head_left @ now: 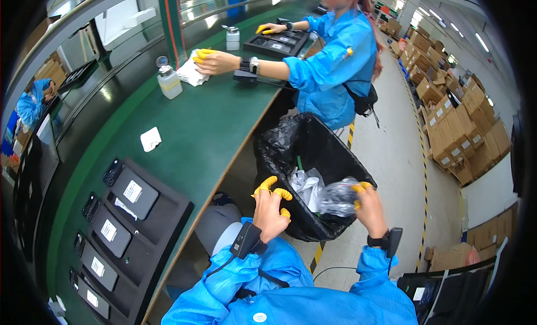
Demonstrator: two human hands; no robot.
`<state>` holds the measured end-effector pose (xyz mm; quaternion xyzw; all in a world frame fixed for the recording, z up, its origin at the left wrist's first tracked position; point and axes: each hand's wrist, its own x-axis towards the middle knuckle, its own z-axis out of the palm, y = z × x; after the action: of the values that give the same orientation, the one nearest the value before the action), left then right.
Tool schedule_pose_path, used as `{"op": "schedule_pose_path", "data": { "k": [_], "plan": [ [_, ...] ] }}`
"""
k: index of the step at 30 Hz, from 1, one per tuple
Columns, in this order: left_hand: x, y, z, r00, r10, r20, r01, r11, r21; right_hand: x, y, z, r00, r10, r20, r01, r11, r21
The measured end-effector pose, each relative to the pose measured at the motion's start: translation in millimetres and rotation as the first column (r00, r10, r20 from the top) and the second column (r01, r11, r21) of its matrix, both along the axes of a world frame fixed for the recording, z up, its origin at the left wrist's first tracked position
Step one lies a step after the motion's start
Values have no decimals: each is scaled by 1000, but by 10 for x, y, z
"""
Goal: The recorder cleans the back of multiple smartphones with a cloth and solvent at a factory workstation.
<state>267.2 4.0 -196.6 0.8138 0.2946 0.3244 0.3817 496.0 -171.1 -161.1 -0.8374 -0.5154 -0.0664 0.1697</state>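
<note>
Some plastic (337,198), grasped by the right hand (370,211) over the bin (275,143), is best lowered before release; beside the bin, left hand (271,215) is empty.

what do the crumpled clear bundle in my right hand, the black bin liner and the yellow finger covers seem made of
The crumpled clear bundle in your right hand is probably thin plastic film: see-through, creased, glossy. The black bin liner looks like plastic sheeting, shiny along its folds. The yellow finger covers could be latex or similar rubber: matte, wrinkled, snug.
</note>
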Motion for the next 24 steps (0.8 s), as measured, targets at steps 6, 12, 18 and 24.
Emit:
{"op": "schedule_pose_path", "data": {
  "k": [6,12,18,24],
  "plan": [
    [39,-107,29,976,-194,-99,201,977,71,-262,353,86,979,148,-143,-140,988,64],
    [283,-232,-240,997,-75,2,75,996,57,-464,391,191,950,249,-190,-225,964,142],
    [223,-158,-136,1000,21,-19,-20,997,78,-467,304,192,955,239,-178,-222,969,111],
    [250,-370,100,957,93,-277,-34,977,211,-459,190,192,986,151,-71,-150,988,18]
  ]
}}
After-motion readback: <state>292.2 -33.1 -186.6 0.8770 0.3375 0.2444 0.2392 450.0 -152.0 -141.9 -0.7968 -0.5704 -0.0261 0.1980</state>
